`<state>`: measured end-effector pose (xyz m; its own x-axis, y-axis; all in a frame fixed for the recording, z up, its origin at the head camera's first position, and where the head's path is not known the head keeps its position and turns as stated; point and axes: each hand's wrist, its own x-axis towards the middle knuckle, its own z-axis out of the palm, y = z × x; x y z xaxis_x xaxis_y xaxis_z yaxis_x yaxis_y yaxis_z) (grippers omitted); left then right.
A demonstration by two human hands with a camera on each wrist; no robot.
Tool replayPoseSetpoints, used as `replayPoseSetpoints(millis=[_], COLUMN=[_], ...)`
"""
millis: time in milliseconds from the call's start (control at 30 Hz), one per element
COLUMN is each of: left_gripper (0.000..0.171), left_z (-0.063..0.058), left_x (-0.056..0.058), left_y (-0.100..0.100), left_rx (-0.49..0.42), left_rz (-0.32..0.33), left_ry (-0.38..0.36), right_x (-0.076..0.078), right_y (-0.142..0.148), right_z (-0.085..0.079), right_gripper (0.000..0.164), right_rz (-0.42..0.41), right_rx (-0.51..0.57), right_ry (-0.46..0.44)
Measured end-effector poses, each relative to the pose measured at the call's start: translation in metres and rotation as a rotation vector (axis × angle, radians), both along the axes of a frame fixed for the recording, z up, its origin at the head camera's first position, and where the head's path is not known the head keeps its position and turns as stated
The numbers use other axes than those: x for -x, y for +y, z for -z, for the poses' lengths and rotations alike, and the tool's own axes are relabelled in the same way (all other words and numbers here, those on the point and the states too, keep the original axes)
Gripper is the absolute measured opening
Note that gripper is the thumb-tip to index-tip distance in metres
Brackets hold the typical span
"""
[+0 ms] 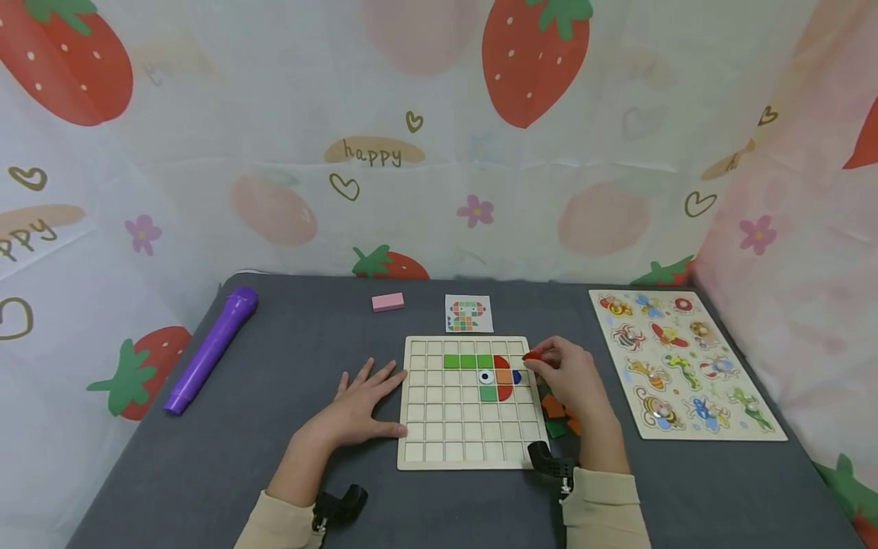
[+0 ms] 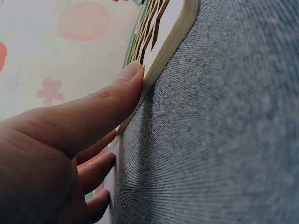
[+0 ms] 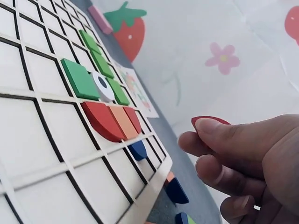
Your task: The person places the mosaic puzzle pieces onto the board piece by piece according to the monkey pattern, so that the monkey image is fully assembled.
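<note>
Honestly looks light and stiff, that red piece [image 3: 209, 122]: thin, flat, probably slick-faced, so best pinched by the edges. Pinched right now in right hand [image 1: 571, 379] fingertips, just above the grid board [image 1: 418, 446] right edge. Left hand [image 1: 361, 404] flat on the table [image 1: 274, 381], thumb against board's side.

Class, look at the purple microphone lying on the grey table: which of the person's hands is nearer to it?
Left. The left hand rests flat on the table by the board's left edge, on the purple microphone side. The right hand is beyond the grid board, pinching a red piece.
</note>
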<state>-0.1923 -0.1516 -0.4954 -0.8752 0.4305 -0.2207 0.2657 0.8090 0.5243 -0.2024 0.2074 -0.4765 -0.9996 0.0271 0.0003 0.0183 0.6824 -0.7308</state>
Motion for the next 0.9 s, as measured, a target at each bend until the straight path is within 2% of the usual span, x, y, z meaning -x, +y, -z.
replayPoseSetpoints(millis=[267,433,567,900], left_gripper=[0.096,0.096,0.096,0.096], left_z=[0.000,0.000,0.000,0.001], left_x=[-0.001,0.000,0.000,0.001], left_y=[0.000,0.000,-0.001,-0.002], left_rx=[-0.007,-0.003,-0.004,-0.010], left_rz=[-0.002,-0.005,-0.004,-0.004], left_ry=[-0.001,-0.001,-0.003,-0.008], right_x=[0.001,0.002,0.004,0.011], right_y=[-0.016,-0.033,-0.050,-0.094], right_z=[0.001,-0.005,-0.007,0.011], right_gripper=[0.014,0.015,0.017,0.012], right_rz=[-0.050,-0.074,-0.061,-0.066], right_rx=[-0.007,0.048,0.105,0.166], right_ry=[0.047,0.067,0.065,0.097])
